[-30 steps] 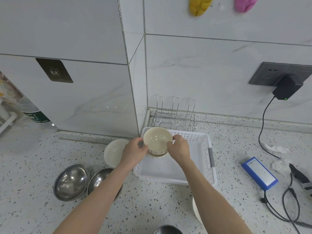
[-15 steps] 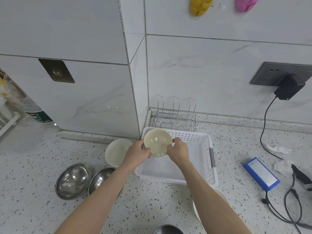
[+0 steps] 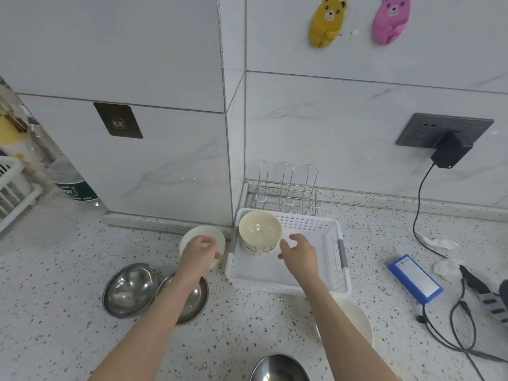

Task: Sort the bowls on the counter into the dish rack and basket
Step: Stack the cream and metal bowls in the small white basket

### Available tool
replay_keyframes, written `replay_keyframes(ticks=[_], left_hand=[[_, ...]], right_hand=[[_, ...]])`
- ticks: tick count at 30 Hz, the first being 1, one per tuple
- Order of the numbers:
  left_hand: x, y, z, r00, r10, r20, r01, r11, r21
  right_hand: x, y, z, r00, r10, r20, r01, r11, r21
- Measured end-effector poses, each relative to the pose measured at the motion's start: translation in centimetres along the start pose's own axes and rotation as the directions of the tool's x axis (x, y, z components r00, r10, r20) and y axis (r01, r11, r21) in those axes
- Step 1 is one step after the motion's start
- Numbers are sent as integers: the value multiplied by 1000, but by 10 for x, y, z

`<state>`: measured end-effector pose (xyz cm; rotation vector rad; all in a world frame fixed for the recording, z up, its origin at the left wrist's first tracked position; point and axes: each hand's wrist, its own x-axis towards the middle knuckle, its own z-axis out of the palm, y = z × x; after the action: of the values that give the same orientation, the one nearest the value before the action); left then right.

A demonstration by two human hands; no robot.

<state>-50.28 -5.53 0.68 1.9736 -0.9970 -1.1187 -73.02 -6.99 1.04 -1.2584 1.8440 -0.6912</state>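
Both hands have let go of the cream bowl [image 3: 259, 232], now standing in the basket [image 3: 334, 237]; right hand [image 3: 299, 253] open beside it, left hand [image 3: 199, 253] apparently reaching, fingers loose, over the white bowl [image 3: 192, 235] on the counter [image 3: 55, 284].

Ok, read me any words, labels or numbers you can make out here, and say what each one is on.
None reads clearly.
Green bottle label: white lettering, too blurred to read.
Blue device: small marks at the top of its white label, too small to read.
Brown wall plate: faint emblem, unreadable.
Yellow bear and pink bear: faces only, no text.
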Motion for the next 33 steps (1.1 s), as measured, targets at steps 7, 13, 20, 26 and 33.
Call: replay_keyframes(ticks=[7,13,20,26,33], left_hand=[[6,-35,-51,997,-24,-78,29,998,62],[33,-36,-64,994,-88,61,76,980,185],[58,-42,-61,979,-129,160,95,975,201],[76,-51,-58,968,-152,198,117,977,177],[66,-51,-62,979,-109,172,113,993,-16]], right_hand=[[-73,13,0,987,155,-41,-141,962,232],[-117,32,18,959,267,-95,-223,919,325],[-146,45,26,908,377,-185,-275,867,416],[-168,58,22,836,458,-302,-273,825,496],[-184,71,15,742,526,-414,-269,801,535]])
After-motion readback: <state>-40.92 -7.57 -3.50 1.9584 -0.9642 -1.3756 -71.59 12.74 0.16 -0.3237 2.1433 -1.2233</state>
